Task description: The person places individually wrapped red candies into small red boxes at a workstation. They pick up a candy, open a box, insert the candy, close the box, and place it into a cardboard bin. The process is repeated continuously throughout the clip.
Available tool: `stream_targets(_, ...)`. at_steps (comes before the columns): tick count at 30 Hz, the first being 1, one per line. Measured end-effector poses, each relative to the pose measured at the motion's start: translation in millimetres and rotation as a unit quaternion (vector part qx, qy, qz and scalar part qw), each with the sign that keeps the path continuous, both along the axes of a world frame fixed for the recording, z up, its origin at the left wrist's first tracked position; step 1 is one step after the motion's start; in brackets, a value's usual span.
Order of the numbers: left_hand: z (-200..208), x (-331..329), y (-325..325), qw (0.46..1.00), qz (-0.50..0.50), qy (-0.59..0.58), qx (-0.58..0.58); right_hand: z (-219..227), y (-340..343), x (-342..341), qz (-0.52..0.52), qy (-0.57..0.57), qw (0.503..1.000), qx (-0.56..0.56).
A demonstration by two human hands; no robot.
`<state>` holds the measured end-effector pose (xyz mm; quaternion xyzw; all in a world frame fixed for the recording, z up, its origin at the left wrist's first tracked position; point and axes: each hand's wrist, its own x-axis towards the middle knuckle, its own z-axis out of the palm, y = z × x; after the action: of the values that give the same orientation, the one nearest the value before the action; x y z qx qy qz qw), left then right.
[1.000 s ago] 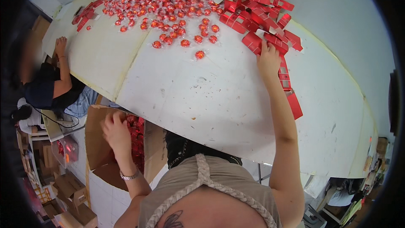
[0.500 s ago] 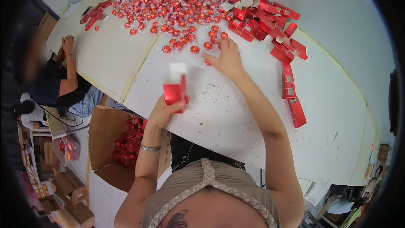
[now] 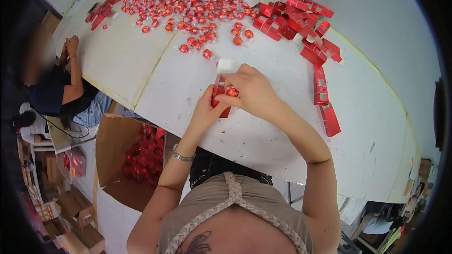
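My left hand (image 3: 205, 111) holds a small red box (image 3: 220, 95) upright over the white table (image 3: 245, 136); its white flap (image 3: 227, 65) stands open at the top. My right hand (image 3: 252, 90) pinches a red-wrapped round candy (image 3: 231, 91) against the box's open side. A big heap of the same wrapped candies (image 3: 193, 0) lies at the far side of the table. Flat red boxes (image 3: 301, 23) are piled at the far right, and a short row of them (image 3: 325, 106) runs toward me.
An open cardboard carton (image 3: 129, 155) holding filled red boxes stands on the floor at my lower left. Another person (image 3: 56, 84) sits at the table's left end, hands on the edge. More cartons (image 3: 70, 211) are stacked on the floor at the left.
My right hand came back from the candy heap with one candy and met the box. My left hand, earlier down at the carton, now holds the box at the table's middle.
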<state>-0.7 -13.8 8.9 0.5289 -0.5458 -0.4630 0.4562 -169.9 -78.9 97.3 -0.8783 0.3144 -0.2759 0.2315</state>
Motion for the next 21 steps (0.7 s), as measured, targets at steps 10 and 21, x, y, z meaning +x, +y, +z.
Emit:
stream_targets(10, 10, -36, 7, 0.999, -0.029, 0.020, -0.025, -34, 7, -13, -0.078, -0.080, 0.990, -0.081)
stream_targets(21, 15, -42, 19, 0.985, -0.020, -0.022, -0.173, -55, 37, -26, -0.033, -0.311, 0.914, 0.258)
